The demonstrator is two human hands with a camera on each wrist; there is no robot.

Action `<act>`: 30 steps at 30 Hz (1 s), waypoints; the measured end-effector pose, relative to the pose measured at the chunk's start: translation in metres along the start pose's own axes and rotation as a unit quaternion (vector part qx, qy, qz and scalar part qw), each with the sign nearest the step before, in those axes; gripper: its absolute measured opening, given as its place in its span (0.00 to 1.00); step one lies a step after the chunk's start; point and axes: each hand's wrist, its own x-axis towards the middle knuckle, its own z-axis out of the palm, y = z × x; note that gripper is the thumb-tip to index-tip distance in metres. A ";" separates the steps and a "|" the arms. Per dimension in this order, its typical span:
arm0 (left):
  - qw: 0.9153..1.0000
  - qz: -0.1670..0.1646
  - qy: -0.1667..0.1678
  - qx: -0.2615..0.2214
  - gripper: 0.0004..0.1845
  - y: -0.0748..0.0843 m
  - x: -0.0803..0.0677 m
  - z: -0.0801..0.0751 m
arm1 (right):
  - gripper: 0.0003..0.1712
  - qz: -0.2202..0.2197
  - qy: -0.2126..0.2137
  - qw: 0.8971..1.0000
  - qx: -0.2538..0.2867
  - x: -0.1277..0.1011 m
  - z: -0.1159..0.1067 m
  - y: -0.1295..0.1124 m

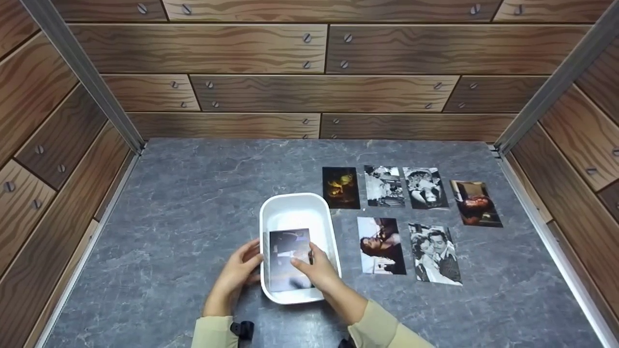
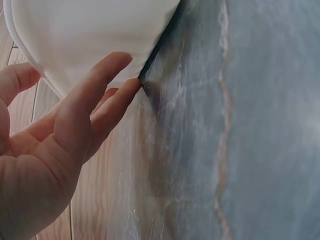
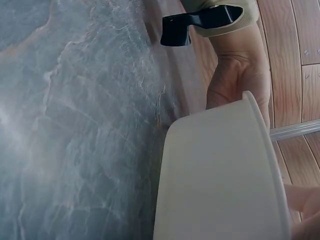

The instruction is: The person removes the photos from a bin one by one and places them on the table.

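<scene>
A white plastic tub (image 1: 297, 205) stands on the grey table, and inside it lies a dark photo print (image 1: 285, 251). My right hand (image 1: 319, 270) reaches over the tub's right side and pinches the print near its right edge, the thumb lying on the picture. My left hand (image 1: 239, 266) holds the tub's left side, thumb at the rim and fingers along the outer wall. In the left wrist view, the left fingers (image 2: 75, 110) touch the tub wall (image 2: 85, 35) low down. The right wrist view shows mostly the tub's outer wall (image 3: 220, 175); the right fingertips are hidden there.
Several photo prints lie right of the tub in two rows, among them a dark yellowish one (image 1: 341, 188), a woman's portrait (image 1: 382, 245) and a black-and-white couple (image 1: 435, 253). Wood-patterned walls (image 1: 319, 92) enclose the table (image 1: 193, 193) at the back and sides.
</scene>
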 end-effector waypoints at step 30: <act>0.999 0.010 -0.021 -0.024 0.30 0.001 -0.002 -0.002 | 0.45 0.068 0.040 0.996 0.044 0.041 0.000 0.003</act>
